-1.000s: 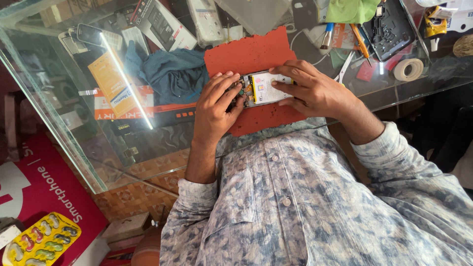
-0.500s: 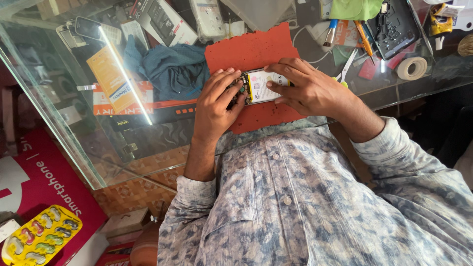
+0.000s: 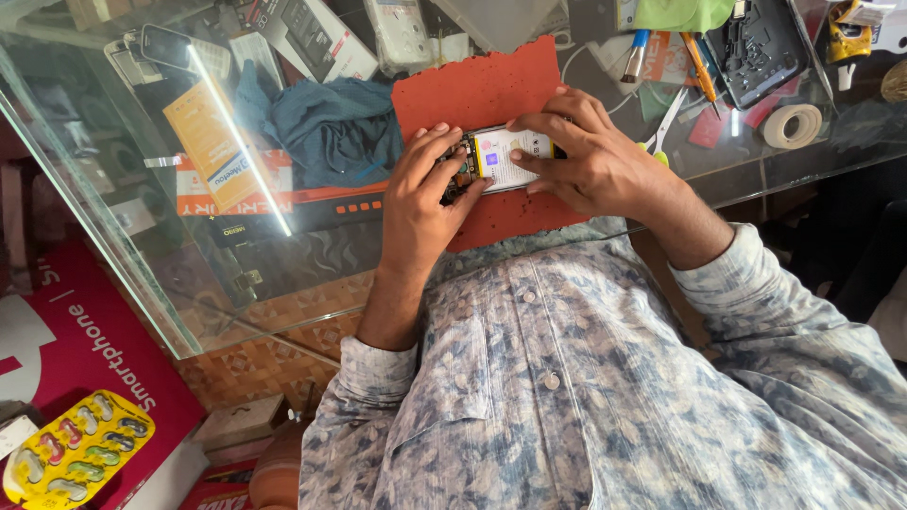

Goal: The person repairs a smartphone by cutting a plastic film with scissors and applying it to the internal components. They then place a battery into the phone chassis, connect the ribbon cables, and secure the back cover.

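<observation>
Red rubbery mat (image 3: 472,90) covers the middle of the glass counter (image 3: 142,236), and on it lies an opened smartphone (image 3: 501,159) with its back off, a pale battery and a strip of circuit board showing. The left hand (image 3: 425,194) curls around the phone's left end, fingers bent over the board side and thumb pressed along the lower edge; whether a small tool is pinched there cannot be told. The right hand (image 3: 590,165) lies partly closed over the phone's right end, fingertips resting flat on the battery and steadying the body against the mat. Judging from this grip, the work appears to be at the stage of handling the phone's internals near the board, with the device clamped between both hands. Any further move here would call for fine fingertip pressure and a firm hold. Nearby lie a blue cloth (image 3: 326,127), scissors (image 3: 666,127), a tape roll (image 3: 792,125) and a second open phone shell (image 3: 761,42).
</observation>
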